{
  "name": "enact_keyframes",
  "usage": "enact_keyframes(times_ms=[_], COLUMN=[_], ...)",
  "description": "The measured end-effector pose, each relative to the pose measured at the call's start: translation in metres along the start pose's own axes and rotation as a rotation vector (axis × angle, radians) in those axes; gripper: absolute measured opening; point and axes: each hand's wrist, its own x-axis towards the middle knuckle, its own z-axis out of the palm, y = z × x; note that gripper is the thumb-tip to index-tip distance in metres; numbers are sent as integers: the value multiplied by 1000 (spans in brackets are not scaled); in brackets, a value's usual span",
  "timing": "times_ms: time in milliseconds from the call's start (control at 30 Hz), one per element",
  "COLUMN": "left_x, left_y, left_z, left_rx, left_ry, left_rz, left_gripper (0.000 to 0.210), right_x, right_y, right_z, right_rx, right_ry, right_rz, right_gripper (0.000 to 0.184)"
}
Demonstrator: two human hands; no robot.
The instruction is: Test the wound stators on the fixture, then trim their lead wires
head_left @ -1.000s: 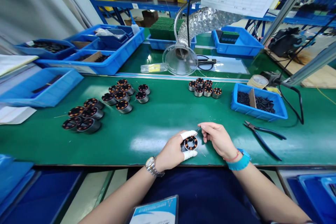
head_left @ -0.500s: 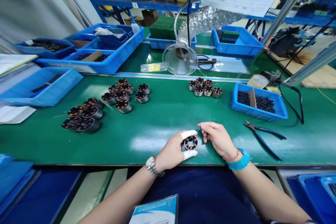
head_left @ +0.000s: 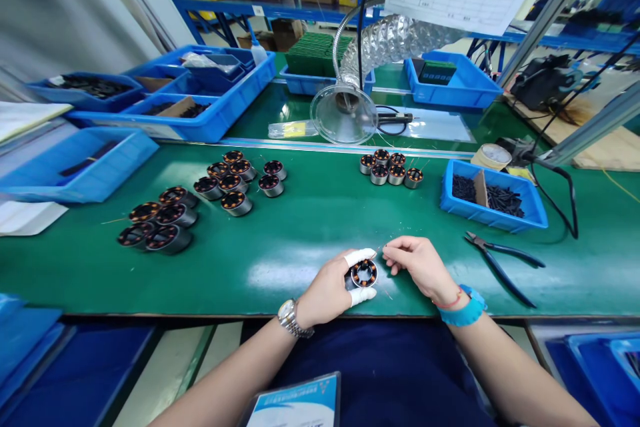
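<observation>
My left hand (head_left: 333,283), with white covers on its thumb and finger, grips a motor stator (head_left: 365,273) near the front edge of the green bench. The stator's ring of copper windings faces up toward me. Just right of it, my right hand (head_left: 417,268) is closed in a pinch. Between those fingertips there may be a thin wire end or a tiny dark piece, too small to tell. Thin wires stick out from the stator's side toward the right hand.
More stators stand in groups at left (head_left: 170,238) and back centre (head_left: 379,175). A blue bin (head_left: 495,217) holds short black tubes. Cutting pliers (head_left: 505,267) lie at right. A clear fume-extractor hood (head_left: 345,123) hangs behind. Blue trays (head_left: 220,123) line the back left.
My right hand has drawn slightly right and down, away from the stator, still pinched. The left hand and the stator stay in place.
</observation>
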Motion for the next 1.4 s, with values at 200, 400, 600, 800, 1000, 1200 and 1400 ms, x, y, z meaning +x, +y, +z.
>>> enact_keyframes(times_ms=[200, 400, 600, 800, 1000, 1200, 1400], left_x=[1, 2, 1, 1, 1, 2, 0], left_y=[2, 0, -2, 0, 0, 0, 0], left_z=[-1, -1, 0, -1, 0, -1, -1], left_rx=[5, 5, 2, 30, 31, 31, 31], left_ry=[-18, -12, 0, -2, -4, -14, -13], left_rz=[12, 41, -3, 15, 24, 23, 32], left_gripper=[65, 62, 67, 59, 57, 57, 57], right_x=[-1, 0, 0, 2, 2, 1, 2], right_y=[-6, -10, -2, -2, -4, -4, -5], right_z=[4, 15, 12, 7, 9, 7, 6], right_rx=[-191, -183, -5, 318, 363, 326, 276], right_ry=[-128, -119, -4, 45, 8, -6, -29], right_rz=[52, 36, 1, -43, -54, -89, -109], right_gripper=[19, 17, 15, 19, 16, 14, 11])
